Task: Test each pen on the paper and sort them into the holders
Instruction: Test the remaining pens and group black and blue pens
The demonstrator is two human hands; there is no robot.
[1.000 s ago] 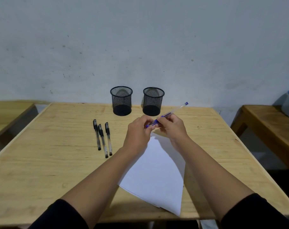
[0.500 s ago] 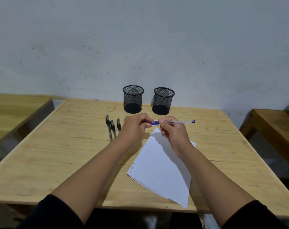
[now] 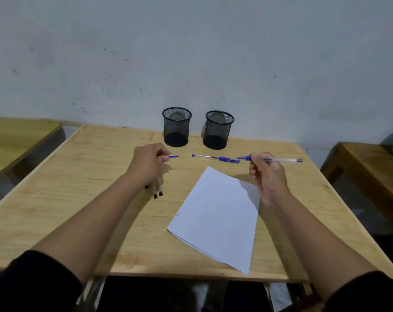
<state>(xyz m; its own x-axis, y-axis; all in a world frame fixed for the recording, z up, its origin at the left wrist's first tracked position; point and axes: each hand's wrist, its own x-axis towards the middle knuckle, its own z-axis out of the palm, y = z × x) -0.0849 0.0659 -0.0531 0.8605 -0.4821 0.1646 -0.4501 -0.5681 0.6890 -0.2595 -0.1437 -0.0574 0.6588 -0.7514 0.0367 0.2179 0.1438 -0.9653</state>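
My right hand (image 3: 266,174) grips an uncapped blue pen (image 3: 281,160), held level above the table with its tip pointing left. My left hand (image 3: 147,164) pinches that pen's blue cap (image 3: 173,156). A second capped blue pen (image 3: 215,158) lies on the table between my hands, in front of the right holder. White paper sheets (image 3: 220,217) lie below my right hand, with small marks at the left corner. Black pens (image 3: 157,190) lie partly hidden under my left wrist. Two black mesh holders, left (image 3: 176,126) and right (image 3: 218,129), stand by the wall.
The wooden table (image 3: 78,176) ends at a front edge close to me. Another wooden table (image 3: 17,134) stands to the left and a wooden bench (image 3: 371,163) to the right, with gaps between. A grey wall rises right behind the holders.
My hands have pulled apart: the cap came off in my left hand, and my right hand carried the pen to the right. A second blue pen now shows on the table.
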